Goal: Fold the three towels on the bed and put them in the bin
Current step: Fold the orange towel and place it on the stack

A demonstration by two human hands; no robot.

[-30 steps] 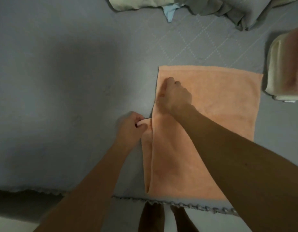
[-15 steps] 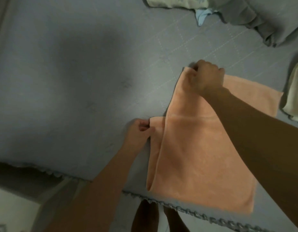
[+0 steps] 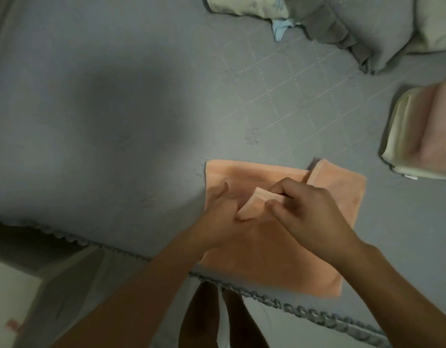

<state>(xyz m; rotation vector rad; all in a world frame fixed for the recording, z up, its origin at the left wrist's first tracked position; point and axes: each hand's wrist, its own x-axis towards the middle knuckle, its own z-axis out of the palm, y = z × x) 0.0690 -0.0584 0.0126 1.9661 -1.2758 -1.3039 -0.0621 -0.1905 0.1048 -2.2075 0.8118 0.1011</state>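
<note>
Grey bed (image 3: 116, 121) | one orange towel (image 3: 279, 259) (folded) | right hand (image 3: 314, 212) pinching its corner | left hand (image 3: 222, 222) flat, fingers spread

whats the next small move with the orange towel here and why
Probably lay the pinched corner flat and smooth the fold. The right hand pinches a raised corner of the orange towel, the left hand presses beside it, and a far flap still sits askew on the bed.

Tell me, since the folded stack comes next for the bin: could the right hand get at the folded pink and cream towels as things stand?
Probably yes, once it lets go. The right hand is pinching a fold of the orange towel. The folded pink and cream towels lie on that side, with only bare bedspread between.
</note>
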